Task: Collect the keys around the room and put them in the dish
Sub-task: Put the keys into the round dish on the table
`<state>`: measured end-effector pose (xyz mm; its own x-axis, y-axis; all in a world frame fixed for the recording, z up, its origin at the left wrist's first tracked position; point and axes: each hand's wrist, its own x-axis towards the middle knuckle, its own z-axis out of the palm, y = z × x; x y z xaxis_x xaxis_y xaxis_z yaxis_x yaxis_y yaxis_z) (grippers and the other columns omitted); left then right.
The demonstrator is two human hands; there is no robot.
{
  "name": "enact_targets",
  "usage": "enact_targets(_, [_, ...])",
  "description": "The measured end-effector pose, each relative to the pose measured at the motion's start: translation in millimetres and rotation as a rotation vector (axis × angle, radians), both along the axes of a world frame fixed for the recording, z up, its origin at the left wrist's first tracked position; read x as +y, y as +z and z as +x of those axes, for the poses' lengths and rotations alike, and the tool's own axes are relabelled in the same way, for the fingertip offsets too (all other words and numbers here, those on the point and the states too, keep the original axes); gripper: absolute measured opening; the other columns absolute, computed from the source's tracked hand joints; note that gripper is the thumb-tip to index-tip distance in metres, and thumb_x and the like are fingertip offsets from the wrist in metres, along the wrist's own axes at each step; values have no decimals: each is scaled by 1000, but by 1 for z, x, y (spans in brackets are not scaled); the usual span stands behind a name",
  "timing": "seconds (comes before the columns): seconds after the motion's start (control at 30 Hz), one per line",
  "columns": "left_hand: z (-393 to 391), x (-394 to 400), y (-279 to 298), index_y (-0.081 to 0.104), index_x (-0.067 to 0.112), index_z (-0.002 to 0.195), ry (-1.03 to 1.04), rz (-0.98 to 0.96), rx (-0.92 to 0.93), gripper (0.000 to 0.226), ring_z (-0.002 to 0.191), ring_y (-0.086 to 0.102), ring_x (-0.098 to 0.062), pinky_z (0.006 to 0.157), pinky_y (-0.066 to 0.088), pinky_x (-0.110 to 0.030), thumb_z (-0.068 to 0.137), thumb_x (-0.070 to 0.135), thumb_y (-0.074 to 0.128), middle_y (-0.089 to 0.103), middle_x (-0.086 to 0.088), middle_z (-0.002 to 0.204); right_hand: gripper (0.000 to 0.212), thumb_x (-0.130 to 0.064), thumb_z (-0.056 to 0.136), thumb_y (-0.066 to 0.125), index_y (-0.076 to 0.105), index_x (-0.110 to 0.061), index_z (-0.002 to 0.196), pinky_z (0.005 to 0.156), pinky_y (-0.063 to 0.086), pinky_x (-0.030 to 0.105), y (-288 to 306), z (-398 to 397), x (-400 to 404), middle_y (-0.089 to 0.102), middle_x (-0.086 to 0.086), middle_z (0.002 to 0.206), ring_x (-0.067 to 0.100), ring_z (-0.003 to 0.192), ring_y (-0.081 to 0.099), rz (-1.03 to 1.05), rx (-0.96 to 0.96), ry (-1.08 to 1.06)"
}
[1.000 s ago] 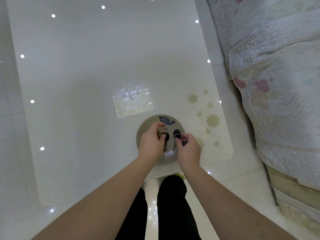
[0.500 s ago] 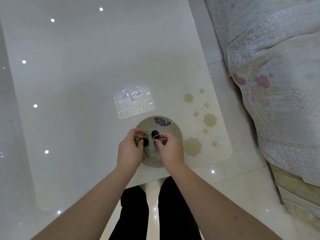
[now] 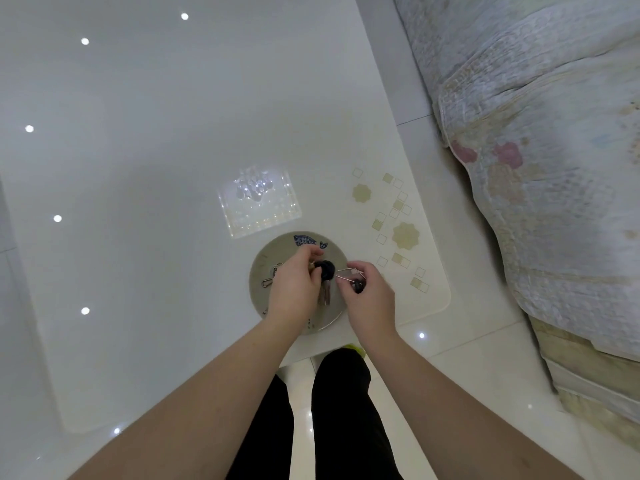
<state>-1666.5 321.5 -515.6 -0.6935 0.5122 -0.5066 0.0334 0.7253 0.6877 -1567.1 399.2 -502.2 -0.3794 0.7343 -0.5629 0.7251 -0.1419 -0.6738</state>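
Observation:
A round grey dish with a blue fish pattern sits near the front edge of the white table. My left hand hovers over the dish and pinches a black-headed key, whose metal blades hang down. My right hand is at the dish's right rim, holding a thin wire key ring with a small black-headed key. A loose clip-like key piece lies in the dish to the left of my left hand.
A clear glass square tray stands just behind the dish. A bed with a pale quilt runs along the right side. My black-trousered legs stand on the glossy tiled floor at the table's front edge.
My two hands have drawn slightly apart: the black-headed key stays in my left hand and the wire ring in my right. The view shifted a little.

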Motion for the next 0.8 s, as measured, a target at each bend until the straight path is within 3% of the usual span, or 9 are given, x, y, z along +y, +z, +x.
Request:
enact_targets(0.1, [-1, -2, 0, 59, 27, 119, -46, -8, 43, 33, 91, 59, -4, 70, 38, -12, 91, 10, 58, 68, 10, 109, 35, -25, 88, 65, 52, -30, 120, 62, 41, 7, 1, 0, -1, 60, -10, 96, 0, 83, 58, -128, 42, -41])
enact_targets(0.17, [-2, -4, 2, 58, 26, 124, -55, 6, 71, 39, 92, 54, 1, 73, 37, -12, 90, 8, 59, 66, 11, 112, 38, -23, 89, 63, 50, -30, 124, 64, 40, 9, 0, -2, -3, 59, -7, 101, 4, 86, 59, -188, 65, -35])
enact_targets(0.23, [-3, -8, 5, 58, 22, 126, -62, 37, 110, 42, 97, 48, 5, 79, 31, -5, 88, 4, 60, 63, 10, 118, 39, -21, 89, 62, 49, -30, 124, 65, 40, 8, 0, -6, -7, 59, -10, 99, 5, 87, 59, -191, 78, -11])
enact_targets(0.33, [-9, -19, 6, 59, 19, 125, -98, 38, 173, 41, 104, 49, 0, 81, 30, -2, 87, 2, 60, 62, 6, 123, 39, -18, 89, 62, 51, -25, 126, 71, 40, 9, 0, -12, -12, 60, -6, 102, 8, 93, 58, -99, 59, 39])
enact_targets(0.47, [-22, -37, 7, 61, 18, 117, -222, 67, 265, 35, 98, 56, -9, 79, 39, -18, 86, 2, 62, 63, 3, 115, 39, -16, 92, 59, 49, -17, 130, 70, 37, 0, -2, -22, -19, 50, -1, 110, 1, 85, 49, 39, 14, 101])
enact_targets(0.6, [-29, -46, 3, 62, 15, 115, -322, 29, 331, 32, 95, 59, -19, 73, 41, -25, 85, 1, 63, 64, -2, 111, 49, -19, 93, 59, 41, -18, 139, 79, 34, 10, -3, -33, -24, 48, 0, 122, 6, 97, 48, 100, -12, 125])
enact_targets(0.8, [-22, -45, 6, 63, 16, 113, -372, -40, 399, 32, 91, 61, -21, 62, 39, -25, 84, 2, 61, 66, 0, 109, 60, -10, 90, 62, 37, -19, 143, 94, 37, 21, -2, -32, -29, 47, 5, 131, 19, 118, 47, 220, -66, 218])
